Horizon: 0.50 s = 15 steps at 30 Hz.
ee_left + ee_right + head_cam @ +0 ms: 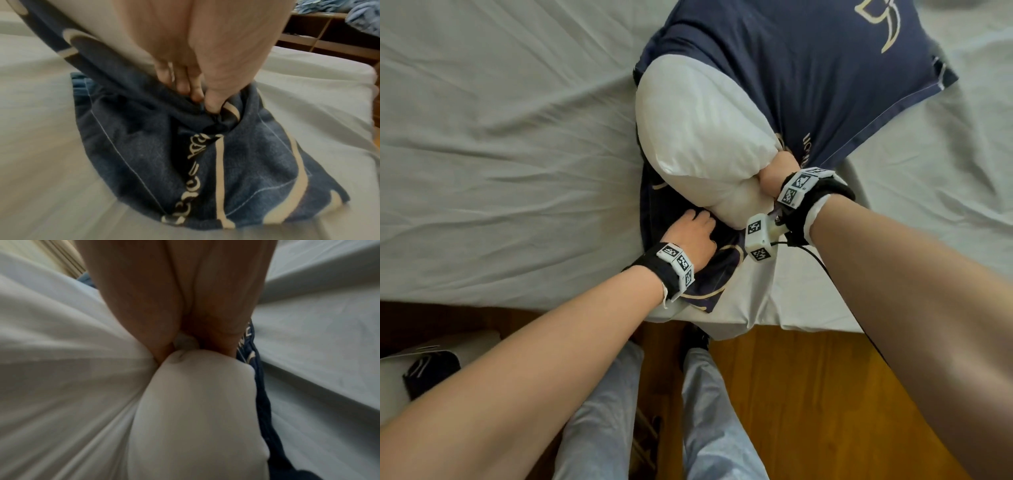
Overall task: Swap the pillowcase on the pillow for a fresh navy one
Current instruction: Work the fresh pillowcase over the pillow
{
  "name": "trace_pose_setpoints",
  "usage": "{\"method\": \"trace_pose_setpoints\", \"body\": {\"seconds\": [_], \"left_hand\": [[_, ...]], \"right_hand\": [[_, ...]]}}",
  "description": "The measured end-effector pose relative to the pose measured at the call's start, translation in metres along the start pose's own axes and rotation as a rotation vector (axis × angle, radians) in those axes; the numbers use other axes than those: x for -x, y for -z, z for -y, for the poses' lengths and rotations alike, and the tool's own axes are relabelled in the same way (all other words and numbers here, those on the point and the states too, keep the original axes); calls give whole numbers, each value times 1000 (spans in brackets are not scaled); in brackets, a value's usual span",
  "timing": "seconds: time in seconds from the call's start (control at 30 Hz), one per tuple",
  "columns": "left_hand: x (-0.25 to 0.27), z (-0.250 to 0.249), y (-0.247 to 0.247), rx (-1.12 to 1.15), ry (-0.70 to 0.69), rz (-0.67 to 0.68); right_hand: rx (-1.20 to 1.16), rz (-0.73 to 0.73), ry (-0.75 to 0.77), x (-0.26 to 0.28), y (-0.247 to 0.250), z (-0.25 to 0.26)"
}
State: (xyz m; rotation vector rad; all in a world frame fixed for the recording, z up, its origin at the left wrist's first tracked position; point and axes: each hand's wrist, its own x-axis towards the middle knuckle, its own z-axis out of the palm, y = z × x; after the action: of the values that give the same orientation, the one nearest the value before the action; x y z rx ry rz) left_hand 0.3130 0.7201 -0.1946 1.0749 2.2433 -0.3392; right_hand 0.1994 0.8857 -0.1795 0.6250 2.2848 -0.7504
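Note:
A white pillow (pixel 698 137) lies near the bed's front edge, its far end inside a navy pillowcase (pixel 808 68) with cream print. My right hand (pixel 779 169) grips the pillow's near right corner, with white fabric (pixel 185 402) bunched between thumb and fingers. My left hand (pixel 693 233) sits below the pillow's near end and pinches the pillowcase's lower open edge (pixel 205 146); in the left wrist view its fingers (pixel 197 91) curl into a bunch of navy cloth. The near half of the pillow is bare.
A light grey sheet (pixel 500 154) covers the bed. The bed's front edge (pixel 774 322) runs just below my hands, over a wooden floor (pixel 808 394). A white box with a dark item (pixel 428 370) sits on the floor at left. A wooden shelf (pixel 329 37) stands beyond the bed.

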Motion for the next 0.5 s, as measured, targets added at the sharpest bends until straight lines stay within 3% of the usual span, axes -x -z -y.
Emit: {"method": "trace_pose_setpoints", "body": {"seconds": [0.13, 0.2, 0.27, 0.37, 0.5], "left_hand": [[-6, 6, -12, 72, 23, -126], [-12, 6, -15, 105, 25, -109], [-17, 6, -7, 200, 111, -185], [-19, 5, 1, 295, 227, -186], [5, -8, 0, 245, 244, -215]], "right_hand": [[82, 37, 38, -11, -1, -6], [125, 10, 24, -10, 2, -10], [114, 3, -1, -15, 0, -10], [112, 6, 28, -16, -1, -7], [84, 11, 2, -14, -1, -11]]}}
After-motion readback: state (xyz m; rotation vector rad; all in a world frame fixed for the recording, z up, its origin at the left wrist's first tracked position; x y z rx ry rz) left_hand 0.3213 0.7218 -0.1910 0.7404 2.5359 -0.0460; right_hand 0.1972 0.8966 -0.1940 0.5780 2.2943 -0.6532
